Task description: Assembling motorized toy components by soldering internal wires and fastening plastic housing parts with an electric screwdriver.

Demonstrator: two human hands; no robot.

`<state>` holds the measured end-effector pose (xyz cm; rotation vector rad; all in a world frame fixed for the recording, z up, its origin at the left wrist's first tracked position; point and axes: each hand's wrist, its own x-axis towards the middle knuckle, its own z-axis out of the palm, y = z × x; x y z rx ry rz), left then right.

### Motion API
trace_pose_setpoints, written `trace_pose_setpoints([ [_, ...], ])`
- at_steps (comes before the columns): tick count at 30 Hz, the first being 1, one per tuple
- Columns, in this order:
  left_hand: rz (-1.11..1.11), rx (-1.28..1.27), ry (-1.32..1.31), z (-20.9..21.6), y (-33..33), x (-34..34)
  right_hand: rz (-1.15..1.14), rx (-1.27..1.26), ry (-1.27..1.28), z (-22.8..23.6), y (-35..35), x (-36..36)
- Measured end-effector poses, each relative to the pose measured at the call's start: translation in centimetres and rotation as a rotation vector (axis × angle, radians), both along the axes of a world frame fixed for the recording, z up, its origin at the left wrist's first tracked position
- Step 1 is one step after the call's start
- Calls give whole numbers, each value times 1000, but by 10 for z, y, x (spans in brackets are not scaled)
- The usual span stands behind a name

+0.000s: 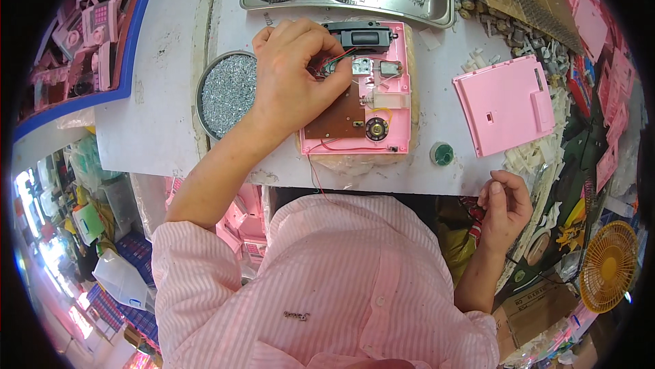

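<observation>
A pink plastic housing (355, 144) lies face down on a padded block on the table. Inside it are a brown circuit board (336, 113), a small round speaker (376, 129), a small motor (390, 68) and a black module (363, 38) along the far edge. My left hand (298, 68) reaches over the housing's left side, thumb and fingers closing beside thin red and green wires (332, 63); whatever is pinched there is hidden. At the table's near edge, right of the housing, my right hand (506, 212) has its fingers curled toward the thumb, and its palm is hidden.
Small screws fill a round tray (230, 94) to the left. A divided steel tray (329, 4) with springs stands at the back. To the right lie a pink panel (505, 106) and a small green-topped container (443, 154). Loose parts crowd the right edge; a yellow fan (608, 266) stands beyond.
</observation>
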<state>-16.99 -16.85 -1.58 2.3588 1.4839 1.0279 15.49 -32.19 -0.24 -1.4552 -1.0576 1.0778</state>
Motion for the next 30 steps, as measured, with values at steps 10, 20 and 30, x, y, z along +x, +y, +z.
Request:
trace_pose_setpoints([
  [10, 9, -10, -5, -3, 1, 1, -21, 22, -27, 1, 1, 4],
  [20, 11, -6, -3, -3, 1, 2, -24, 21, -40, 1, 2, 2],
  [30, 14, 68, -4, -5, 1, -5, 33, 47, -68, 3, 10, -9],
])
